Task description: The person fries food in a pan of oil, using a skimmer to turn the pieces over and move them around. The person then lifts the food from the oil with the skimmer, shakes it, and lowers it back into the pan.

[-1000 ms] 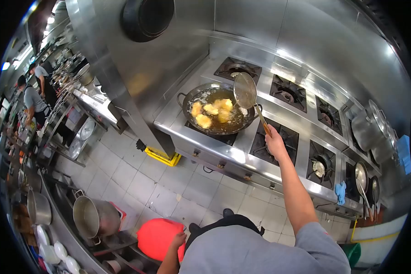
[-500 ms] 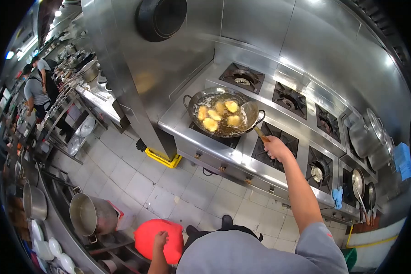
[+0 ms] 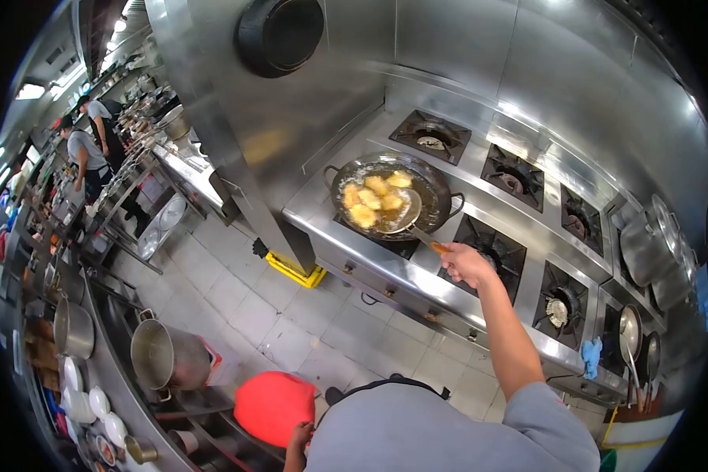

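Observation:
My right hand (image 3: 466, 265) is wrapped round the wooden handle (image 3: 439, 247) of a metal ladle. The ladle's round head (image 3: 405, 212) lies in the oil of a large two-handled wok (image 3: 450, 189), against the right side of the food. Several golden, battered fritters (image 3: 376, 186) are bunched on the left and middle of the wok. The wok sits on the front left burner. Low at the bottom edge, my left hand (image 3: 301, 434) hangs beside a bright red bag-like bundle (image 3: 275, 407); its fingers are too dark and small to make out.
Several gas burners (image 3: 489, 250) surround the wok. A black pan (image 3: 279, 35) hangs on the steel wall. Big pots (image 3: 645, 248) and a blue cloth (image 3: 591, 355) are at right. Behind my left side stands a deep pot (image 3: 165, 358). Two people (image 3: 86, 153) stand far left.
My right hand has pushed the ladle left and inward, and the fritters have gathered closer together. My left hand has dropped lower beside the red bundle. The view has shifted slightly.

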### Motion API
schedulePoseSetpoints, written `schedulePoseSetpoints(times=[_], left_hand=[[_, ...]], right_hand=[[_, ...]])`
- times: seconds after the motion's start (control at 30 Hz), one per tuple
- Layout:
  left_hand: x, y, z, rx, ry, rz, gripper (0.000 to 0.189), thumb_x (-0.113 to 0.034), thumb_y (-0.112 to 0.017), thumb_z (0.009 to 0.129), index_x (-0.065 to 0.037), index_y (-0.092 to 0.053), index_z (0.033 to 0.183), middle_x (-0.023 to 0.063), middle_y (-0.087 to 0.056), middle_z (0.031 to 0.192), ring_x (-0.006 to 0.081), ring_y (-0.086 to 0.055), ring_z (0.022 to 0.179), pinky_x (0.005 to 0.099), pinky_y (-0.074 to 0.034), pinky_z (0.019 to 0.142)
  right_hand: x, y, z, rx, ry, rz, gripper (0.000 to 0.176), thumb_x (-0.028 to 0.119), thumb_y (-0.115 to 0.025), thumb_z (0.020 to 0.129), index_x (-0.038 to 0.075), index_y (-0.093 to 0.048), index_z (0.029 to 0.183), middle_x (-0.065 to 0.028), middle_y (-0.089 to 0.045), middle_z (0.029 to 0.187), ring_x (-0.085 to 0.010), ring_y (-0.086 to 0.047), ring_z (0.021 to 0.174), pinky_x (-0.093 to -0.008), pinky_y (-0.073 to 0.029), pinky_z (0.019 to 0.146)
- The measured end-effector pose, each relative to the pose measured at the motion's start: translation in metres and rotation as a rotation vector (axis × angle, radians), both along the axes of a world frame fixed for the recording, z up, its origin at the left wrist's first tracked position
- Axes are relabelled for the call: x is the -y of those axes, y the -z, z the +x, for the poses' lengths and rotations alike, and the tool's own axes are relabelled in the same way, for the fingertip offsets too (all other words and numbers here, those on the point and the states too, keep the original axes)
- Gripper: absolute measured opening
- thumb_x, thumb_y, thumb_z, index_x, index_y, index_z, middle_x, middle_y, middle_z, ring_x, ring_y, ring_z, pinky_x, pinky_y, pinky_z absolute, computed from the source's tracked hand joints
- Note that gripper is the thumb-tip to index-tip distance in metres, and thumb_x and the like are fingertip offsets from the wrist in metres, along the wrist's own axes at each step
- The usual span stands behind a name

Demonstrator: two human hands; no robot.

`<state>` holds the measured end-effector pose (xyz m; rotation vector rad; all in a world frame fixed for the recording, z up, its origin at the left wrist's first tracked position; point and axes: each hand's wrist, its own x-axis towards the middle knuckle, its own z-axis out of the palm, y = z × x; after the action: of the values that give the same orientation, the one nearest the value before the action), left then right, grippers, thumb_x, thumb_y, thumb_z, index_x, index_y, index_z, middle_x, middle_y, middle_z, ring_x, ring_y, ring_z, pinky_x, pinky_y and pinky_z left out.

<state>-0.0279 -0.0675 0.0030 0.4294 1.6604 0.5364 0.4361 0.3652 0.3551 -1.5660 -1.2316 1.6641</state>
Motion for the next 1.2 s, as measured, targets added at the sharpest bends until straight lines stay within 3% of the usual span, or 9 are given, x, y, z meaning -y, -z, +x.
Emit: schedulePoseSetpoints(times=[0.2, 0.5, 0.63, 0.7, 0.87, 0.97, 1.07, 1.17, 1.2], left_hand=[[-0.011, -0.018, 0.016, -0.049, -0.116, -0.028, 0.025, -0.028, -0.054, 0.090, -0.008, -0.056, 0.105, 0.0040, -0.060, 0.079, 0.0141, -0.052, 0.054, 0.0285, -0.041, 0.043], [-0.031, -0.020, 0.056, -0.056, -0.058, -0.018, 0.031, -0.028, -0.058, 0.087, -0.006, -0.057, 0.109, 0.0046, -0.061, 0.081, 0.0150, -0.056, 0.061, 0.0288, -0.042, 0.048], [-0.044, 0.004, 0.059, -0.154, 0.108, 0.071, 0.040, -0.028, -0.061, 0.086, 0.001, -0.057, 0.113, 0.0089, -0.065, 0.088, 0.0160, -0.060, 0.071, 0.0285, -0.047, 0.060], [-0.051, 0.012, 0.064, -0.036, -0.039, 0.104, 0.040, -0.027, -0.061, 0.086, 0.004, -0.058, 0.112, 0.0119, -0.066, 0.092, 0.0173, -0.062, 0.077, 0.0288, -0.049, 0.066], [-0.075, 0.008, 0.040, -0.063, 0.239, 0.147, 0.038, -0.026, -0.062, 0.085, 0.005, -0.060, 0.108, 0.0139, -0.066, 0.089, 0.0185, -0.063, 0.080, 0.0303, -0.049, 0.070], [-0.090, 0.008, 0.027, -0.215, 0.309, 0.176, 0.036, -0.026, -0.063, 0.085, 0.005, -0.062, 0.104, 0.0124, -0.066, 0.084, 0.0185, -0.063, 0.076, 0.0316, -0.050, 0.067], [-0.099, 0.025, 0.009, -0.151, 0.258, 0.014, 0.030, -0.026, -0.058, 0.088, -0.003, -0.063, 0.105, 0.0073, -0.063, 0.079, 0.0133, -0.059, 0.066, 0.0266, -0.046, 0.050], [-0.109, -0.001, 0.004, -0.260, 0.218, 0.122, 0.031, -0.028, -0.059, 0.087, -0.003, -0.062, 0.106, 0.0065, -0.062, 0.078, 0.0130, -0.058, 0.063, 0.0255, -0.042, 0.044], [-0.112, 0.002, 0.000, -0.276, 0.231, 0.132, 0.032, -0.028, -0.059, 0.087, -0.003, -0.062, 0.108, 0.0066, -0.063, 0.079, 0.0136, -0.058, 0.064, 0.0258, -0.043, 0.045]], right_hand=[[0.017, -0.004, 0.032, -0.109, 0.025, 0.085, 0.049, 0.005, -0.049, 0.084, -0.002, -0.039, 0.131, -0.0013, -0.046, 0.072, -0.0070, -0.038, 0.047, -0.0232, -0.032, 0.039], [0.012, -0.006, 0.041, 0.162, 0.142, 0.171, 0.051, 0.009, -0.048, 0.086, 0.005, -0.038, 0.136, 0.0005, -0.046, 0.072, -0.0067, -0.039, 0.049, -0.0225, -0.034, 0.042], [0.004, 0.002, 0.043, 0.217, 0.143, 0.308, 0.050, 0.008, -0.048, 0.087, 0.006, -0.039, 0.136, 0.0006, -0.048, 0.072, -0.0069, -0.040, 0.052, -0.0227, -0.034, 0.044], [0.004, -0.007, 0.042, 0.315, 0.182, 0.353, 0.045, 0.005, -0.049, 0.087, 0.001, -0.045, 0.131, -0.0050, -0.059, 0.093, -0.0120, -0.048, 0.072, -0.0248, -0.042, 0.071], [0.000, 0.000, 0.046, 0.297, 0.254, 0.442, 0.050, 0.005, -0.049, 0.086, 0.001, -0.040, 0.135, -0.0061, -0.058, 0.090, -0.0139, -0.050, 0.072, -0.0265, -0.043, 0.071], [0.008, -0.013, 0.043, 0.318, 0.261, 0.408, 0.050, 0.006, -0.049, 0.086, 0.002, -0.040, 0.135, -0.0053, -0.057, 0.086, -0.0132, -0.049, 0.070, -0.0262, -0.043, 0.069], [0.022, -0.037, 0.030, 0.292, 0.202, 0.283, 0.050, 0.007, -0.050, 0.086, 0.002, -0.040, 0.136, -0.0050, -0.057, 0.085, -0.0119, -0.050, 0.070, -0.0259, -0.044, 0.067], [0.029, -0.022, 0.020, 0.260, 0.131, 0.237, 0.049, 0.008, -0.051, 0.087, 0.002, -0.041, 0.135, -0.0035, -0.055, 0.084, -0.0094, -0.048, 0.068, -0.0254, -0.043, 0.064], [0.028, -0.005, 0.020, 0.366, 0.059, 0.384, 0.047, 0.009, -0.051, 0.087, 0.002, -0.043, 0.133, -0.0092, -0.061, 0.096, -0.0168, -0.058, 0.079, -0.0282, -0.046, 0.074]])
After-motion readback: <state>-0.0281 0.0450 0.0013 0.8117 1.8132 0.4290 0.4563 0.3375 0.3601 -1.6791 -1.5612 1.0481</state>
